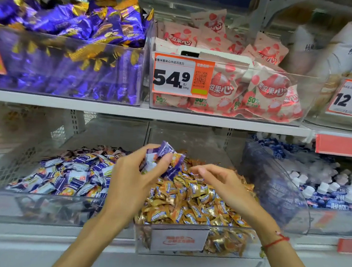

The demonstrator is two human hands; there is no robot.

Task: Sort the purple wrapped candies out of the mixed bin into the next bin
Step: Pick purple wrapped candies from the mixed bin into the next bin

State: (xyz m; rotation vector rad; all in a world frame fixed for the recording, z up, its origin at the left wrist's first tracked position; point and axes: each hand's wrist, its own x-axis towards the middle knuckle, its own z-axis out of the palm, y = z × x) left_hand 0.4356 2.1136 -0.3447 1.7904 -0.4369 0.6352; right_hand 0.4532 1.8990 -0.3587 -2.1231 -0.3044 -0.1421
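Head view. Left hand [134, 177]: pinching a clutch of purple wrapped candies [164, 155]. Right hand [218, 179]: fingers loosely curled, holding nothing, over the mixed bin [182, 240] of orange candies. Advice: carry the clutch left, release low over the purple-candy bin [36, 206] beside the left hand.

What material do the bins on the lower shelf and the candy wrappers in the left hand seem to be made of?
The bins look like clear hard plastic: the candies show through the front wall, which carries glare. The purple wrappers held by the left hand look like thin glossy film, probably plastic or foil-lined: they crinkle and catch light.
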